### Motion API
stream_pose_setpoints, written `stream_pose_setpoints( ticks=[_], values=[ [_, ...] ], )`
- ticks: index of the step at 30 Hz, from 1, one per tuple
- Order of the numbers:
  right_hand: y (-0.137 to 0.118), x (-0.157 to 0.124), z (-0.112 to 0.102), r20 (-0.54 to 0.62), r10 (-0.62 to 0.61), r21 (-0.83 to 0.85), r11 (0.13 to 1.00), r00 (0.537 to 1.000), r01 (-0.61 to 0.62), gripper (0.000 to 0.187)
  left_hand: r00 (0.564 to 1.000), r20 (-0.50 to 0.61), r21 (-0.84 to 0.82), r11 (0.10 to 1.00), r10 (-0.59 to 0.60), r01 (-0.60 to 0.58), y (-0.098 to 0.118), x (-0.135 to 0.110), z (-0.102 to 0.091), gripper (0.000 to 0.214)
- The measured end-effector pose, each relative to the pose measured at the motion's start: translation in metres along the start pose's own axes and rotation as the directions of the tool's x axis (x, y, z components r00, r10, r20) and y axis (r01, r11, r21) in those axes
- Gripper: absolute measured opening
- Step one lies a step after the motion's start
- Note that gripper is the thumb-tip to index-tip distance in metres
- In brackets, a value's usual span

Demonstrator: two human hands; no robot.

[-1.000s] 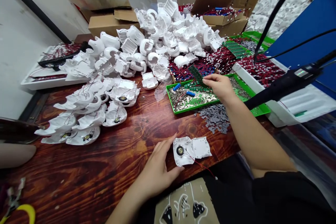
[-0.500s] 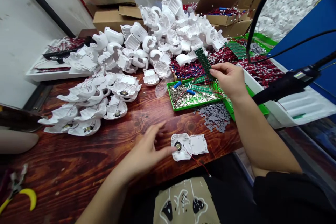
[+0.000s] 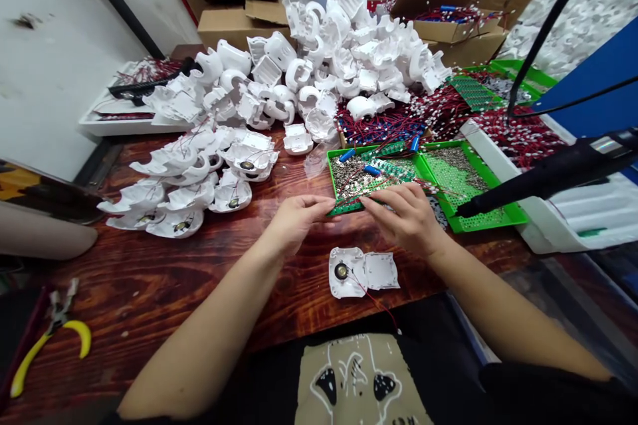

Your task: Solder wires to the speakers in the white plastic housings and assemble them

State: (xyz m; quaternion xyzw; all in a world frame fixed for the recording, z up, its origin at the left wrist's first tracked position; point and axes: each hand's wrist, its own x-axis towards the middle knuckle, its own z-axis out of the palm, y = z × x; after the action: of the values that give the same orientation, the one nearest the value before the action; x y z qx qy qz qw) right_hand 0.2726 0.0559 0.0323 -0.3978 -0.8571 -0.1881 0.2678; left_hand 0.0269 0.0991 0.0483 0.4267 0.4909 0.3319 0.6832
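White shells [image 3: 188,196] lie left of the grip; the left hand [image 3: 298,220] pinches one end of a circuit board [image 3: 347,206], beyond an open case [image 3: 379,271], presumably leaving both hands free; the right hand [image 3: 407,218] pinches the other end, likely for steadiness.

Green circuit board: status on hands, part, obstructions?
Left hand, right hand: both pinching green circuit board. Open white shell on table, unheld. Black tool juts in beside right hand.

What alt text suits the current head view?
Someone's left hand and right hand hold a green circuit board above a wooden table. Nearer the camera lies a white casing with a speaker; green trays and white shells lie beyond.
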Motion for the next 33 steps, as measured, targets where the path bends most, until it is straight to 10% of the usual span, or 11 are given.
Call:
stream_pose_setpoints(
  ticks=[4, 10, 16, 33],
  values=[
    [-0.006, 0.023, -0.007, 0.135, 0.189, 0.185, 0.96, 0.973, -0.212, 0.057, 0.985, -0.019, 0.157, 0.973, 0.173, -0.168, -0.01, -0.003, 0.001, 0.02],
    [-0.003, 0.051, 0.004, 0.679, 0.198, 0.37, 0.74, 0.707, -0.561, 0.025, 0.967, 0.045, 0.144, 0.956, 0.251, -0.255, -0.024, 0.004, 0.006, 0.03],
    [0.005, 0.038, 0.028, 0.759, 0.257, 0.331, 0.64, 0.599, -0.693, 0.025, 0.987, 0.029, 0.079, 0.984, 0.158, -0.16, -0.041, 0.017, 0.008, 0.042],
    [-0.021, 0.04, 0.024, 0.751, 0.409, 0.088, 0.716, 0.518, -0.693, 0.041, 0.957, -0.089, 0.221, 0.943, 0.274, -0.25, -0.073, 0.027, 0.015, 0.027]
  ],
)
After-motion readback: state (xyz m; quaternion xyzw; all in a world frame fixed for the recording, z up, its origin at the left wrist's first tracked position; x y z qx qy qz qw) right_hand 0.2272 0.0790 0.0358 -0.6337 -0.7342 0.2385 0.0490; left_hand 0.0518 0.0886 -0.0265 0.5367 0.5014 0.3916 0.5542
